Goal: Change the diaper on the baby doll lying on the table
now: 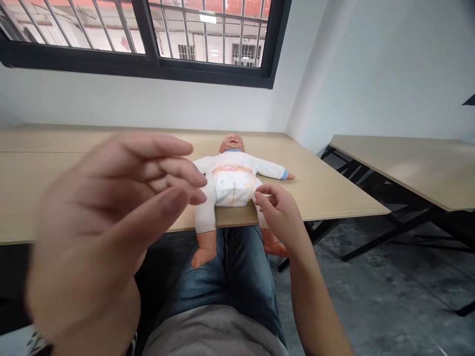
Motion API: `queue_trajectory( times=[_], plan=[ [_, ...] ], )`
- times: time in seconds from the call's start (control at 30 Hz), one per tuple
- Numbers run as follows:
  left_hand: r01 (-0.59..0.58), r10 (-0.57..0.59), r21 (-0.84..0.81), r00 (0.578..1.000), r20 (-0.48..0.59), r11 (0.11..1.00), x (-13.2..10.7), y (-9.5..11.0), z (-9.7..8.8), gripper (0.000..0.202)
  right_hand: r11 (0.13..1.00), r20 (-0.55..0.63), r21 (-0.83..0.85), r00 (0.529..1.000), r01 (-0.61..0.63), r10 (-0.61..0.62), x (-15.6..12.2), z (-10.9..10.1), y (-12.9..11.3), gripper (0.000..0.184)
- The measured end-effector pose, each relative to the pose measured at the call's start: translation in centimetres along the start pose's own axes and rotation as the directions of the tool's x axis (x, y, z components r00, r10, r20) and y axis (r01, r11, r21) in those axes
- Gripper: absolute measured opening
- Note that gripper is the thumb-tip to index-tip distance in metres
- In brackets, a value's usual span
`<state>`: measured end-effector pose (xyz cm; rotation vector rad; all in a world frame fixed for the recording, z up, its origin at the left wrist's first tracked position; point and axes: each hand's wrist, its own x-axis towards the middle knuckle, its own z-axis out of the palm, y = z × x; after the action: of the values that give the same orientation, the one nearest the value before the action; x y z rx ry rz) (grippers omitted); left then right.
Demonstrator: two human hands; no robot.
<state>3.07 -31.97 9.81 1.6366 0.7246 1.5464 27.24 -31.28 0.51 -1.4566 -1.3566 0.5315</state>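
Observation:
A baby doll [232, 170] in a white long-sleeved top and a diaper [232, 187] lies on its back on the light wooden table [326, 188], legs hanging over the front edge. My left hand [107, 227] is raised close to the camera, large and blurred, fingers stretched out toward the doll and holding nothing. My right hand [276, 210] rests at the doll's left hip beside the diaper, fingers curled with the tips pinched near the diaper's edge; whether they grip fabric is unclear.
A second wooden table [415, 165] on black legs stands to the right, across a gap of grey floor [371, 296]. A barred window [148, 34] runs along the white wall behind. My jeans-clad legs [230, 277] are below the table edge.

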Motion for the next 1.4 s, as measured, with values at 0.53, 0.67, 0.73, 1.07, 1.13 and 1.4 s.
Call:
queue_trajectory(
  times=[0.53,0.67,0.73,1.07,1.13,1.4],
  plan=[
    [0.194,-0.295,0.537,0.949,0.108,0.821,6.2,-16.3,4.6,0.045,0.967,0.069,0.068,0.968,-0.245,0.240,5.0,3.8,1.5,0.042],
    [0.269,-0.345,0.519,0.937,0.054,0.811,6.6,-16.2,4.8,0.053,0.910,0.170,0.183,0.924,-0.371,0.342,5.6,2.9,1.5,0.033],
    [0.286,-0.358,0.530,0.933,0.035,0.798,6.9,-16.2,4.3,0.055,0.958,0.093,0.078,0.959,-0.277,0.270,5.5,1.6,1.6,0.031],
    [0.312,-0.387,0.473,0.920,0.067,0.824,7.2,-16.3,4.3,0.062,0.960,0.132,0.129,0.964,-0.248,0.231,7.6,0.9,2.0,0.033],
    [0.366,-0.422,0.410,0.905,0.052,0.836,7.4,-16.5,4.7,0.065,0.938,0.169,0.180,0.948,-0.297,0.268,8.5,1.7,1.9,0.030],
    [0.421,-0.456,0.341,0.890,0.024,0.840,8.0,-16.6,4.8,0.068,0.950,0.176,0.096,0.944,-0.297,0.277,10.3,1.0,2.5,0.019]
  ],
)
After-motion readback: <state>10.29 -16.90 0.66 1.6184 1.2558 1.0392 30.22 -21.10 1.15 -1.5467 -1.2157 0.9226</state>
